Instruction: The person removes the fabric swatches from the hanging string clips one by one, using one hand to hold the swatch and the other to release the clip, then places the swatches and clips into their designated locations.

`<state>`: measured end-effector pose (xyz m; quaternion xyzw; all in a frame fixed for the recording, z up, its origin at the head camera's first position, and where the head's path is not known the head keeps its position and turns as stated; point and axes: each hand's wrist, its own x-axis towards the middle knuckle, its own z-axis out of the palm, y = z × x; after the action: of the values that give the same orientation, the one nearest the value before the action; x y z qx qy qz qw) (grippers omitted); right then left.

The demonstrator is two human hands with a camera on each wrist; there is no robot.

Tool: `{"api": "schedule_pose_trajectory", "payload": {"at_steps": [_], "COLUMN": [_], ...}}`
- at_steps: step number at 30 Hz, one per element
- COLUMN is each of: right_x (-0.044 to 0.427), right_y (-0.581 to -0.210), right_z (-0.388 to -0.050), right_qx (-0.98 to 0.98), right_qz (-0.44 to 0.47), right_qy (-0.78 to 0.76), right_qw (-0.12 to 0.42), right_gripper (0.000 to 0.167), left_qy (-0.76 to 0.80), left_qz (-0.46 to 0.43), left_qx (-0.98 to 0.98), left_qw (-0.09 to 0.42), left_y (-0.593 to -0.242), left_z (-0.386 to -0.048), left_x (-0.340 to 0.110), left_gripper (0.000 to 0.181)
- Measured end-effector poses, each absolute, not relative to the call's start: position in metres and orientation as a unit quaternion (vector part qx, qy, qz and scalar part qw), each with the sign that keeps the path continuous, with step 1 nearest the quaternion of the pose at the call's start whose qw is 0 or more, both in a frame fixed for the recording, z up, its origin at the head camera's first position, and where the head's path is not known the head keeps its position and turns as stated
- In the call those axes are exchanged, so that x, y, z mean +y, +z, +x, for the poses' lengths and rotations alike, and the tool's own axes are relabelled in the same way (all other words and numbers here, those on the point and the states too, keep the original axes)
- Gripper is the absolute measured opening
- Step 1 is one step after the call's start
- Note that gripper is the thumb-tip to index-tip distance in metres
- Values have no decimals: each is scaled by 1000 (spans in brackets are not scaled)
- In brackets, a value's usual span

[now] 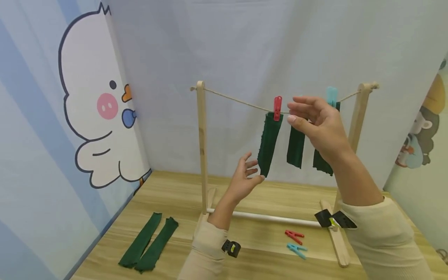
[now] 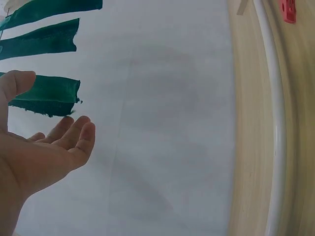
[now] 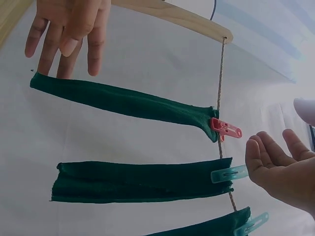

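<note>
A dark green cloth strip (image 1: 269, 142) hangs from a rope line (image 1: 241, 102) by a red clothespin (image 1: 277, 108). My left hand (image 1: 243, 181), fingers spread and loosely bent, is at its lower end; whether the fingertips touch the cloth I cannot tell. My right hand (image 1: 323, 126) is raised by the line, fingers relaxed, nothing in its grasp. Partly behind it hang a middle strip (image 1: 296, 149) and a right strip (image 1: 322, 164). The middle one's light blue clothespin (image 3: 229, 174) shows in the right wrist view; another light blue clothespin (image 1: 331, 94) holds the right strip.
The line runs between two wooden posts (image 1: 202, 147) joined low by a white bar (image 1: 269, 217). Two green strips (image 1: 155, 245) lie flat at the table's left. A red clothespin (image 1: 294, 236) and a blue clothespin (image 1: 296, 250) lie in front of the bar.
</note>
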<state>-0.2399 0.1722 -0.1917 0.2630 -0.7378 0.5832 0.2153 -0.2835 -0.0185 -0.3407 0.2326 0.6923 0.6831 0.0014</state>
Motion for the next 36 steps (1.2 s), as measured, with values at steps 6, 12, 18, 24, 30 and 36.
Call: {"api": "schedule_pose_trajectory", "payload": {"at_steps": [6, 12, 18, 24, 30, 36], "right_x": [169, 169, 165, 163, 162, 160], "right_y": [-188, -186, -182, -180, -182, -181], "right_z": [-243, -249, -251, -255, -258, -263], "right_qx": [-765, -778, -796, -797, -793, -809], "right_qz": [253, 239, 222, 217, 204, 184], "right_qy": [550, 541, 532, 537, 550, 535], "right_qw": [220, 210, 184, 175, 163, 159], "right_gripper": [44, 43, 45, 46, 45, 45], "left_qy": [698, 694, 680, 686, 703, 712], "left_qz": [238, 257, 279, 286, 279, 287], "left_qx": [676, 672, 678, 670, 654, 641], "left_qw": [0, 1, -5, -3, 9, 3], "left_y": [-336, -351, -359, -358, -365, -367], "left_z": [-274, -286, -289, -282, -279, -282], "left_x": [-17, -16, -14, -20, -26, -29], "left_gripper": [67, 49, 21, 14, 13, 13]}}
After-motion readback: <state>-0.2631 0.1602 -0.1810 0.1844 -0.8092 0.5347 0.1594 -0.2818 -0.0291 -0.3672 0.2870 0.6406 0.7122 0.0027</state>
